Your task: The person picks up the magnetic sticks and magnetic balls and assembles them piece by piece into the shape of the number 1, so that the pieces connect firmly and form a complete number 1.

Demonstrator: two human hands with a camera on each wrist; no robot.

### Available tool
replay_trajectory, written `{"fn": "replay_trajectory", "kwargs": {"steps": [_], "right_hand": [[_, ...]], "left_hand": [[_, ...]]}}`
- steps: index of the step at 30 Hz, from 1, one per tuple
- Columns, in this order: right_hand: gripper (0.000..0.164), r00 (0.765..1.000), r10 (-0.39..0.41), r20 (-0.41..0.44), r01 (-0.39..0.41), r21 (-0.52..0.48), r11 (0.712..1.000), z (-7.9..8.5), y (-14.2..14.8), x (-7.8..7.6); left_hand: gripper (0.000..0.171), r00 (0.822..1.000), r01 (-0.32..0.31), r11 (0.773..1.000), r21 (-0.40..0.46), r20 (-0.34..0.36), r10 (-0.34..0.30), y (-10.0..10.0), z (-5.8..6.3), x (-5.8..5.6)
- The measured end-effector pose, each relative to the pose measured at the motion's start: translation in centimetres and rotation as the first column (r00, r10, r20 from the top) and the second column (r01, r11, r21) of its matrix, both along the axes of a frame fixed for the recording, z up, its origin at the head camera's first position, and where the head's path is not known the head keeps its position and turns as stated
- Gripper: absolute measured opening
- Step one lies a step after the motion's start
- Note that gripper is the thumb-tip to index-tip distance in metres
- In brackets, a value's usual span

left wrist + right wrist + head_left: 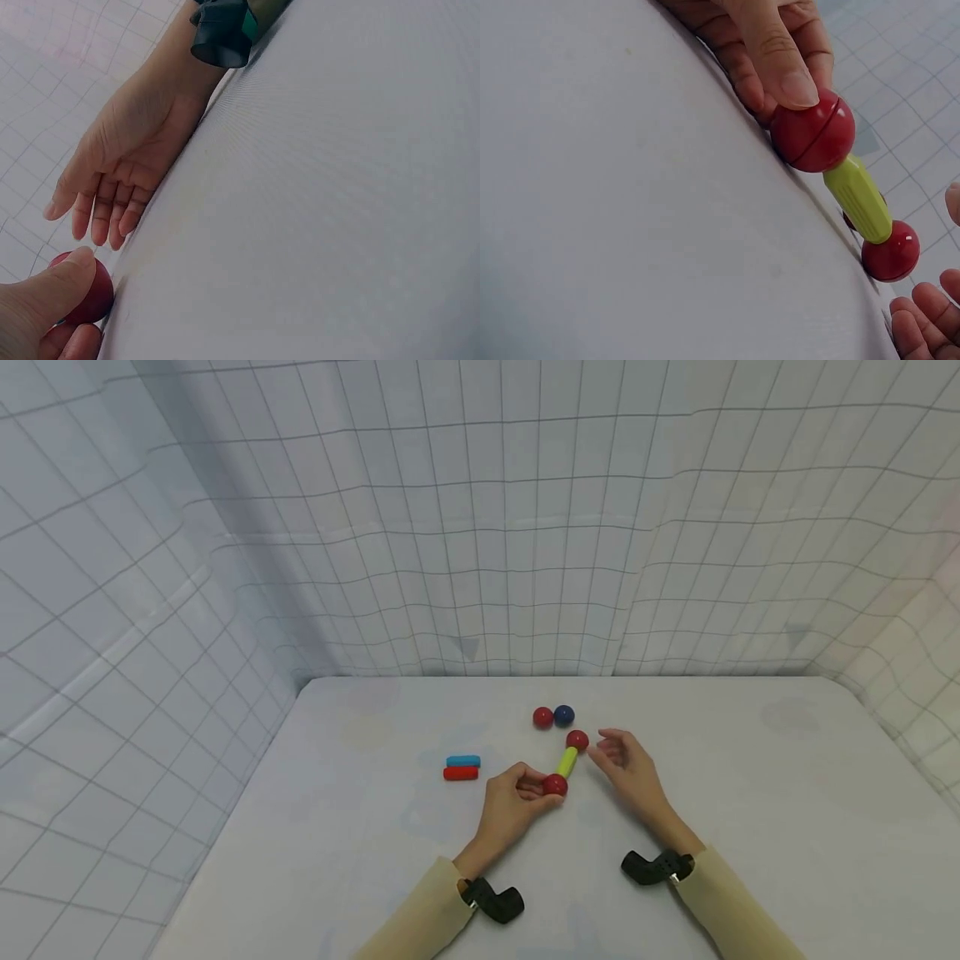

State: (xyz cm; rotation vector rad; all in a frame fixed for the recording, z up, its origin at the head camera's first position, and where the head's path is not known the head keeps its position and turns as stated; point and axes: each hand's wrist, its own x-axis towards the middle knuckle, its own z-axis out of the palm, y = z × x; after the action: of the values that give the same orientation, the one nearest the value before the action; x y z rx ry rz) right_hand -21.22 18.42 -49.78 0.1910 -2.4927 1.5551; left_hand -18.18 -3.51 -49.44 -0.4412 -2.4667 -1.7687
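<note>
A yellow-green rod [859,199] joins two red balls, one at each end, and lies on the white table. My left hand [510,806] pinches the near red ball [814,133] between thumb and fingers. Beside the far red ball [891,252] is my right hand [630,772], its fingers relaxed and a small gap between them and the ball. In the left wrist view the near ball [94,292] shows under the left thumb, while the right hand [127,161] hangs just beyond it, holding nothing.
Behind the joined piece sit a loose red ball [543,717] and a dark blue ball [564,716], side by side. Left of the left hand lie a blue rod [463,762] and a red rod [461,772]. A grid-patterned white curtain [480,543] surrounds the table [360,860].
</note>
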Motion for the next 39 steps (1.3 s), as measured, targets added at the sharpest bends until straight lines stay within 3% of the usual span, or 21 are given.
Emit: {"fn": "replay_trajectory", "kwargs": {"steps": [5, 19, 27, 39], "right_hand": [[0.046, 0.998, 0.029, 0.047, -0.028, -0.021, 0.999, 0.0, -0.2, 0.9], [0.032, 0.997, 0.077, 0.009, -0.077, 0.070, 0.995, 0.0, -0.9, 2.7], [0.022, 0.996, 0.089, -0.027, -0.085, 0.120, 0.989, 0.2, -1.2, 2.9], [0.016, 0.992, 0.127, -0.027, -0.122, 0.142, 0.982, 0.5, -1.5, 2.8]], "left_hand": [[0.032, 1.000, -0.001, 1.000, -0.007, -0.005, 0.001, 0.1, -0.1, 0.0], [0.032, 0.998, -0.045, 0.998, -0.055, -0.052, 0.042, 0.7, -0.2, 0.2], [0.032, 0.994, -0.069, 0.995, -0.072, -0.095, 0.062, 1.0, -0.4, 0.1], [0.032, 0.992, -0.080, 0.994, -0.079, -0.101, 0.072, 1.3, -0.5, 0.1]]}}
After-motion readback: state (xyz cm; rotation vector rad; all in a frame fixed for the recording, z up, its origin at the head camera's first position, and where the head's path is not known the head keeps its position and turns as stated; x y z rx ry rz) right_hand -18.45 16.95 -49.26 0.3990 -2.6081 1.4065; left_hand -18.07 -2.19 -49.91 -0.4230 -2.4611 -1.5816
